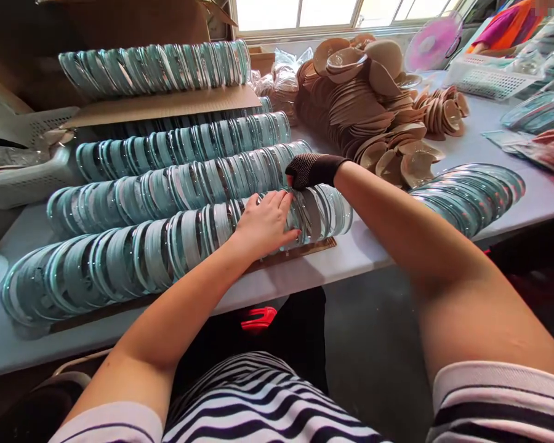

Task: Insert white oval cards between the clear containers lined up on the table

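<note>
Striped sleeves (498,400) are being seen at the bottom edge, nearest the camera, with both bare forearms being stretched forward over the pale table (305,271). Four long rows of packets are being laid out across that table, each packet standing on edge and leaning against the next — clear sleeves with blue-green print.

The left hand (264,223) is being rested on the front row of packets (133,258), close to its right end. It is being kept partly open, with the fingers spread and curved over the tops of the packets and the thumb pressed against their near side; nothing is being lifted clear of the row. The right hand (313,170) is being worn in a dark mesh glove and is being held just beyond the left, at the far side of the same row's right end. It is being curled downward onto the packets, though how tightly it is closed cannot be told.

A strip of brown cardboard (305,249) is being shown under the front row. Behind the rows, a second sheet of cardboard (166,104) is being used to carry one more row. To the right, a heap of tan cups (364,98) is being piled on the table, and a short separate row of packets (471,194) is being kept near the table edge — well apart from the hands.
</note>
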Demonstrator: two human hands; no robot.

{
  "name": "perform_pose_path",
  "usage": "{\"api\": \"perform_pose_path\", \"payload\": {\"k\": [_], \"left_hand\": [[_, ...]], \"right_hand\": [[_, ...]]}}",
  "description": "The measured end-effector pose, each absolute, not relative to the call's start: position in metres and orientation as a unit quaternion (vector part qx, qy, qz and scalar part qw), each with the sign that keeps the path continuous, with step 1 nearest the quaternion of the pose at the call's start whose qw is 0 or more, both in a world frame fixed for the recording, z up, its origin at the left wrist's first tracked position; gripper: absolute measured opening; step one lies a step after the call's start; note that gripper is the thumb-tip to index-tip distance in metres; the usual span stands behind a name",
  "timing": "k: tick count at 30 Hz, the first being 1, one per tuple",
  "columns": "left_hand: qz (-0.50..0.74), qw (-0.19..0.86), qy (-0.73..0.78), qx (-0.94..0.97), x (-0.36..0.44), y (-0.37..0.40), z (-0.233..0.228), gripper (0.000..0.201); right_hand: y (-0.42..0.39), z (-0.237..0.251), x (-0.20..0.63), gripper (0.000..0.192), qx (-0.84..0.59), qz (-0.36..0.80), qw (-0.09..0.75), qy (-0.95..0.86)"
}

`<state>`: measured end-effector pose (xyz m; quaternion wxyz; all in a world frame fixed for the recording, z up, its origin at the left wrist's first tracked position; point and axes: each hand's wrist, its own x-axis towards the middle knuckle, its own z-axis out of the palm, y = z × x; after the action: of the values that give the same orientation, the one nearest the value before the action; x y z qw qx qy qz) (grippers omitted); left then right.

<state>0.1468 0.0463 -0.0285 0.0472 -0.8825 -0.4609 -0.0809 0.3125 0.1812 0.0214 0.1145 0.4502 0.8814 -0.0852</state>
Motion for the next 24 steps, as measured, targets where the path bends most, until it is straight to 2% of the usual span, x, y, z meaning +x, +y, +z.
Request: {"api": "perform_pose_path", "payload": {"k": [5, 8, 11, 14, 19, 21, 24], "left_hand": [[-0.073, 0.025, -0.466, -0.882, 0.145, 0.048, -0.027, 0.078], [-0.074, 0.019, -0.468, -0.880, 0.145, 0.048, -0.026, 0.077], [-0.075, 0.020, -0.468, -0.880, 0.145, 0.048, -0.027, 0.078], [-0.074, 0.025, -0.465, -0.882, 0.144, 0.047, -0.029, 0.079], [-0.077, 0.030, -0.463, -0.883, 0.141, 0.043, -0.029, 0.078], [-0.067, 0.027, -0.471, -0.879, 0.141, 0.041, -0.027, 0.078], [-0.053, 0.023, -0.472, -0.880, 0.152, 0.042, -0.020, 0.082]], "right_hand": [[0.129, 0.017, 0.348, 0.029, 0.424, -0.082, -0.049, 0.901], [0.071, -0.014, 0.370, 0.020, 0.400, -0.102, -0.148, 0.899], [0.020, -0.065, 0.380, 0.017, 0.438, -0.071, -0.170, 0.880], [-0.005, -0.109, 0.374, 0.026, 0.526, -0.020, -0.140, 0.839], [-0.015, -0.136, 0.362, 0.032, 0.583, -0.003, -0.080, 0.809], [-0.018, -0.129, 0.367, 0.029, 0.555, -0.013, -0.113, 0.824], [-0.009, -0.095, 0.386, 0.029, 0.525, -0.002, -0.232, 0.819]]}}
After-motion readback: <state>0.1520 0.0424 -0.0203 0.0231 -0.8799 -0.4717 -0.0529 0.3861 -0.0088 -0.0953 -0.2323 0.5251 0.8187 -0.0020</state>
